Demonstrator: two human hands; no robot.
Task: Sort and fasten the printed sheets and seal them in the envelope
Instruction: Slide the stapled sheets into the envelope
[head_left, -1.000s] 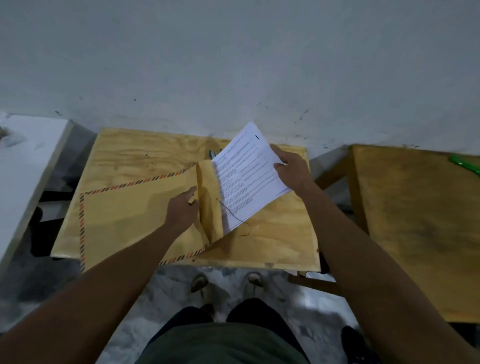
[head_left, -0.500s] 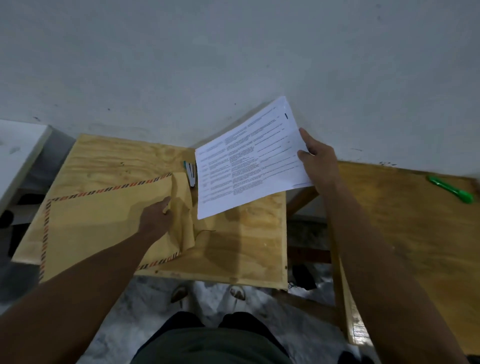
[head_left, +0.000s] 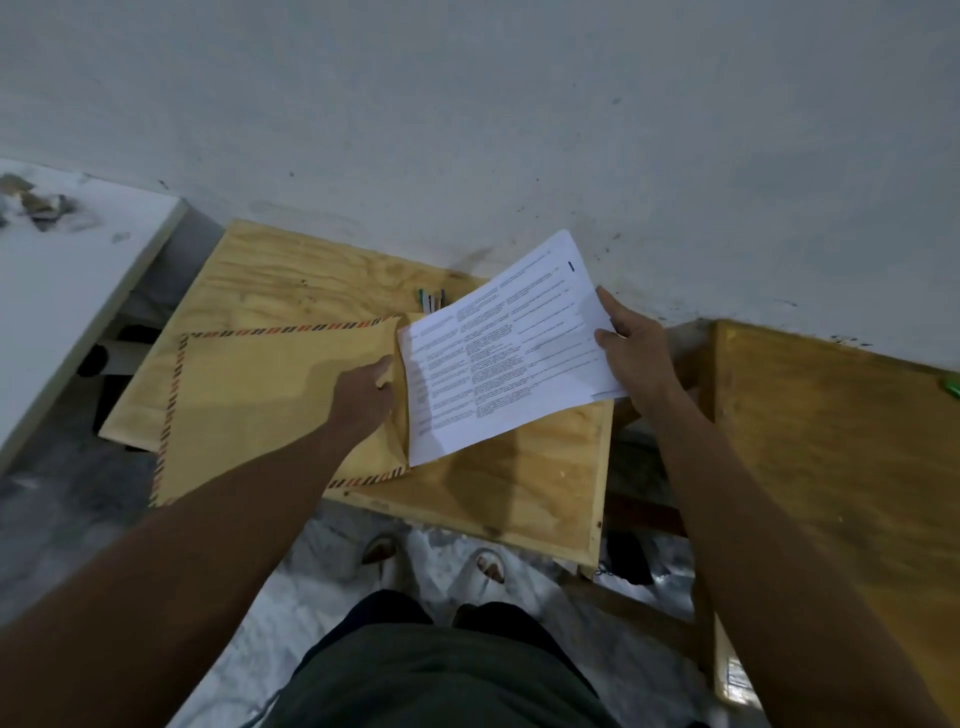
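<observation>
A large brown envelope with a striped red-and-dark border lies on the plywood table. My left hand grips the envelope at its open right end, thumb at the mouth. My right hand holds the stack of printed sheets by its right edge, above the table. The sheets' left edge sits at the envelope's mouth; whether it is inside I cannot tell.
Several pens lie on the table behind the sheets, near the grey wall. A second wooden table stands to the right with a green object on it. A white surface is at the left. My feet show below the table edge.
The sheets were lifted up and away from the envelope half a second ago; now my right hand has lowered them back so their left edge meets the envelope's mouth. My left hand stays on the envelope.
</observation>
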